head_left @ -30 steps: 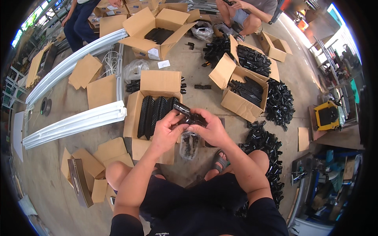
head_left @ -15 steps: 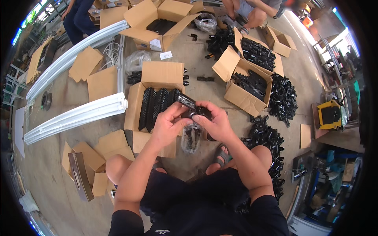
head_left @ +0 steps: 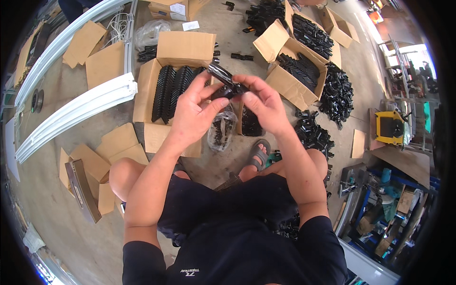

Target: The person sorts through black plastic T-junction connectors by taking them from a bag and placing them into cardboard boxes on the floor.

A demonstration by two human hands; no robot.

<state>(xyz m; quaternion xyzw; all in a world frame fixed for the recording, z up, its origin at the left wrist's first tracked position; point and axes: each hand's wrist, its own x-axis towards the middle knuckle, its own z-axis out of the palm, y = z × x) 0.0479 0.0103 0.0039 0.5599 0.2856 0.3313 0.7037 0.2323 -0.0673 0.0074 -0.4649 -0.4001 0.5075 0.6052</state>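
Over the open cardboard box (head_left: 185, 46), my left hand (head_left: 192, 114) is closed on a glossy black plastic connector (head_left: 221, 74), which slants up toward the far left. My right hand (head_left: 266, 105) pinches the near right end of the black pieces with thumb and fingers. Whether these are one part or two joined together is hidden by the fingers. Neat rows of similar black parts (head_left: 166, 92) fill the box behind my left hand. Just below my hands, a clear plastic bag (head_left: 222, 130) holds small dark pieces, beside a narrow carton (head_left: 241, 116) with dark contents.
At the right stand another open box (head_left: 292, 90) of black parts and loose heaps (head_left: 336, 95) of them on the floor. Long white metal profiles (head_left: 80, 114) lie at the left, near flattened cardboard (head_left: 105, 64). My sandalled foot (head_left: 256, 159) is close under the work.
My view has tilted down, so floor things sit higher in the picture. The black connector has turned slightly, and my right hand's fingers have shifted on it.
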